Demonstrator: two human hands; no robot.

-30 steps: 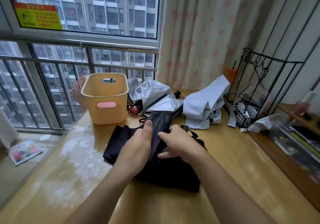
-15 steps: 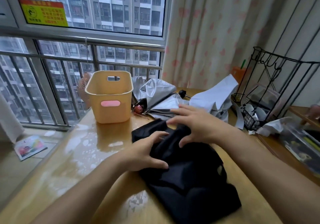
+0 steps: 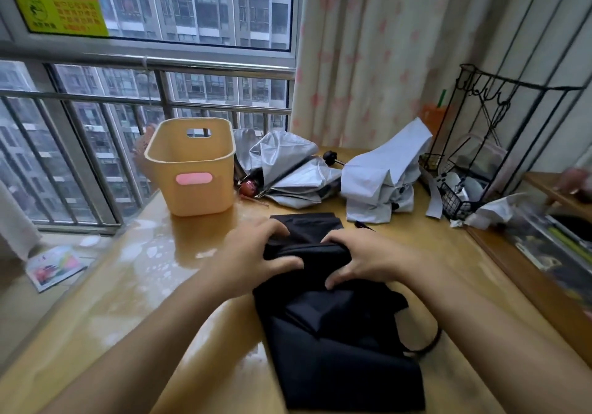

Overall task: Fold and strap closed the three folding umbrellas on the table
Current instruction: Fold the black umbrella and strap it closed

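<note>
- Both your hands have closed in since half a second ago: the right hand (image 3: pixel 362 258), then spread flat over the far end of the cloth, now sits opposite the left hand (image 3: pixel 253 260) on one bunched ridge of fabric.
- Each hand is curled round that ridge of the black umbrella (image 3: pixel 323 343), fingers over the far side and thumbs tucked on the near side, so both are holding canopy cloth.
- That umbrella lies on the worktop (image 3: pixel 128 285) straight ahead of you. Its far end is past your fingers and its loose panels spread towards you.
- Its wrist loop (image 3: pixel 429 343) trails out on the right, and I cannot see the closing strap.
- Your silver umbrella (image 3: pixel 288 173) and pale grey umbrella (image 3: pixel 381 176) lie unfolded further back, between the yellow basket (image 3: pixel 192 167) and the wire rack (image 3: pixel 480 144). Both are still to be done.
- Risk: the near panels look uneven, and rolling them as they lie would likely give a bundle too fat for the strap.
- Risk: if you release one hand to hunt for the strap, the ridge may spring open — slack cloth holds no crease.
- Risk: the worktop is glossy, so a hard push forward could slide the bundle into the silver umbrella.
</note>
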